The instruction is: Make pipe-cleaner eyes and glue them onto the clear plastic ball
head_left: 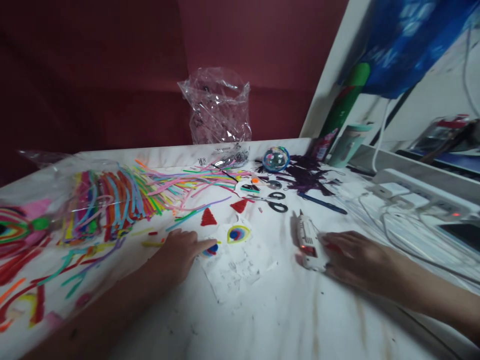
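Observation:
My left hand [183,252] is closed, its thumb and index finger at a small blue, red and yellow pipe-cleaner shape [212,249] over the left part of a marked white paper sheet [234,272]. Part of that shape is hidden behind the fingers. A matching yellow-edged teardrop [238,234] with a blue and red centre lies by the sheet's top edge. On the right, my right hand [352,257] wraps the handle of a white hot glue gun [309,242], its nozzle pointing away from me. Two red triangles [209,217] lie beyond the sheet.
Bundles of coloured pipe cleaners [120,200] and loose strips cover the left side. Scissors [275,200], a blue pen [322,203], dark purple strips [307,175] and a clear round container [276,159] lie farther back. A power strip [416,195] with cables runs along the right.

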`<state>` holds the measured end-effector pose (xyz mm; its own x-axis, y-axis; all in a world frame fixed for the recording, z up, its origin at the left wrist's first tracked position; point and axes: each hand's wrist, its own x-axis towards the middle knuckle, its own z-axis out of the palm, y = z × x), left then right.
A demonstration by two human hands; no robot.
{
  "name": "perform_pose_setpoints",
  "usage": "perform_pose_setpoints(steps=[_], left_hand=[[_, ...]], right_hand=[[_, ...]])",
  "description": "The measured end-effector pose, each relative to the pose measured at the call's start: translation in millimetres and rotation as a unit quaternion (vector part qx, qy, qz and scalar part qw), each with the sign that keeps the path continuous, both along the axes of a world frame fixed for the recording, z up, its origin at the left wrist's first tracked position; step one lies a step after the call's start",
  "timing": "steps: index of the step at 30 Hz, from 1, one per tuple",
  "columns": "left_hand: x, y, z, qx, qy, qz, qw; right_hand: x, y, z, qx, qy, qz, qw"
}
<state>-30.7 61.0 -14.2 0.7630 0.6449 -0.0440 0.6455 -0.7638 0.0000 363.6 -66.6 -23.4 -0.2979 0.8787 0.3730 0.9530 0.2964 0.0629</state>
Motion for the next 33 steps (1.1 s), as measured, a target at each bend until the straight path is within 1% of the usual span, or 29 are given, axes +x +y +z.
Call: perform_pose_setpoints(steps=[2,4,7,9,10,13,15,18,20,22,24,26,28,31,33], left_hand=[[0,1,-0.4,0.001,0.004,-0.001,1.0],[0,0,-0.1,0.0,0.003,-0.002,1.0],[0,-3,1.9,-0.006,-0.002,0.004,1.0],[2,-5,4.2,-0.016,-0.004,0.01,1.0],[2,-5,5.3,-0.022,-0.003,0.014,1.0],[3,-6,7.0,-0.029,0.0,0.016,0.999],[3,-5,6.3,-0.022,0.002,0.013,1.0],[3,-3,4.4,-0.017,0.011,0.01,1.0],[2,-2,3.5,-0.018,0.015,0.009,1.0],[2,-2,2.9,-0.015,0.012,0.004,1.0],[2,-2,2.4,-0.008,0.007,0.002,1.0],[2,-2,1.8,-0.002,0.008,0.003,1.0],[2,-2,1.3,0.003,0.011,0.005,1.0],[2,-1,0.6,0.003,0.009,0.0,1.0],[2,-2,0.5,0.004,0.001,-0.003,1.0]], right_hand=[[6,1,-8.3,-0.027,-0.013,0.035,0.999],[6,3,-7.9,-0.015,-0.018,0.045,0.999],[-10,7,6.6,0.018,0.005,0.082,0.996],[-29,12,20.1,0.031,0.017,0.063,0.997],[-40,15,26.7,0.029,0.008,0.071,0.997],[-67,27,43.4,0.038,-0.042,0.054,0.997],[-77,33,51.8,0.049,-0.05,0.047,0.996],[-83,32,59.3,0.079,0.008,0.069,0.994],[-85,25,59.3,0.056,0.048,0.1,0.992],[-86,17,54.6,-0.001,0.043,0.106,0.993],[-85,9,46.1,-0.057,0.016,0.077,0.995],[-82,2,35.3,-0.094,0.007,0.038,0.995],[-76,-4,24.5,-0.128,0.006,0.024,0.992],[-65,-9,15.6,-0.163,0.007,0.044,0.986],[-58,-8,19.8,-0.166,0.017,0.058,0.984]])
